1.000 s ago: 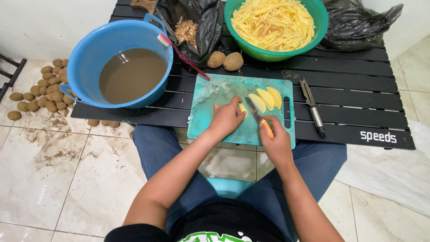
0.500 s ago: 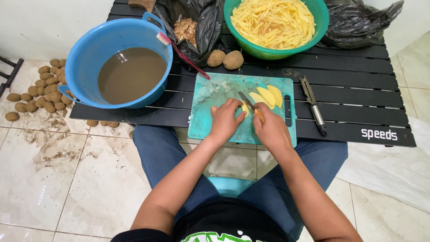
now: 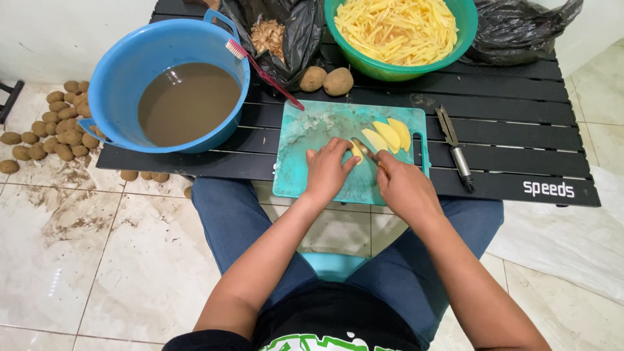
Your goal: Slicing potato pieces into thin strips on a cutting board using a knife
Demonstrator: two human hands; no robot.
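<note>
So the teal board (image 3: 312,130) sits on a black slatted table (image 3: 520,140), right in front of the person. Left hand (image 3: 327,170) is clamped down on a peeled potato piece (image 3: 356,153) near the middle of the board. Right hand (image 3: 404,187) is wrapped around a knife (image 3: 365,150), blade touching that piece. Three cut slices (image 3: 389,136) lean together at the board's right end. Left of the board: blue tub (image 3: 114,62) of muddy water, toothbrush (image 3: 260,73) on its rim. Behind the board: two unpeeled potatoes (image 3: 325,80) and a green bowl (image 3: 469,26) of fries. Peeler (image 3: 454,147) just right of it.
</note>
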